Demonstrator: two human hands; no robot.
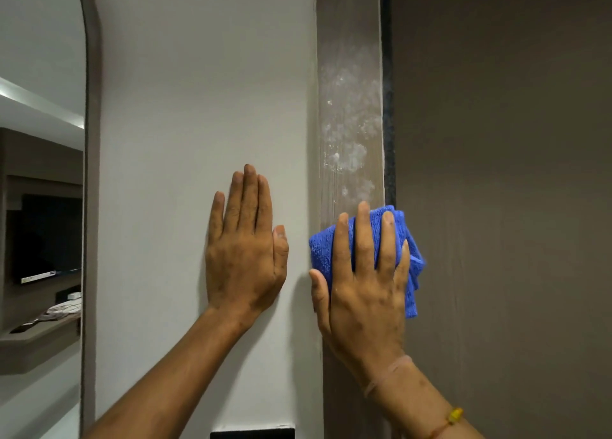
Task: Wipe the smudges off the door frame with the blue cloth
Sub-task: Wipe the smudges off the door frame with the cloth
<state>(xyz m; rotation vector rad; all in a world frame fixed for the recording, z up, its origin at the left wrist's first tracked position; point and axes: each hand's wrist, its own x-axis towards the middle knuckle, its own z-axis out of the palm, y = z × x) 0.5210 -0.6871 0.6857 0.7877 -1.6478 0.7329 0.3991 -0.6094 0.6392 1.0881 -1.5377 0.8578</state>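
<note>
In the head view, the right hand (364, 293) presses a bunched blue cloth (331, 250) flat against the brown door frame (347, 24), its fingers (364, 236) spread apart over the top of the cloth and the thumb lying along the cloth's left edge. The cloth covers the width of the frame at about mid-height of the picture, spilling to the right past the dark seal strip (387, 107) and hanging down beside the little finger. Directly above the cloth, white smudges (347, 120) speckle the frame in a cloudy patch that runs upward, with faint vertical streaks through it. The left hand (243, 260) lies palm-flat on the pale wall (198, 91) just to the left of the frame, its fingers straight and pressed together, the thumb held close alongside; it touches neither the cloth nor the frame. A thin band with a yellow bead (455, 414) circles the right wrist. To the right of the seal strip stands the brown door (496, 173). At the far left, an arched mirror (39, 140) with a dark rim reflects a room with a television and a shelf.
</note>
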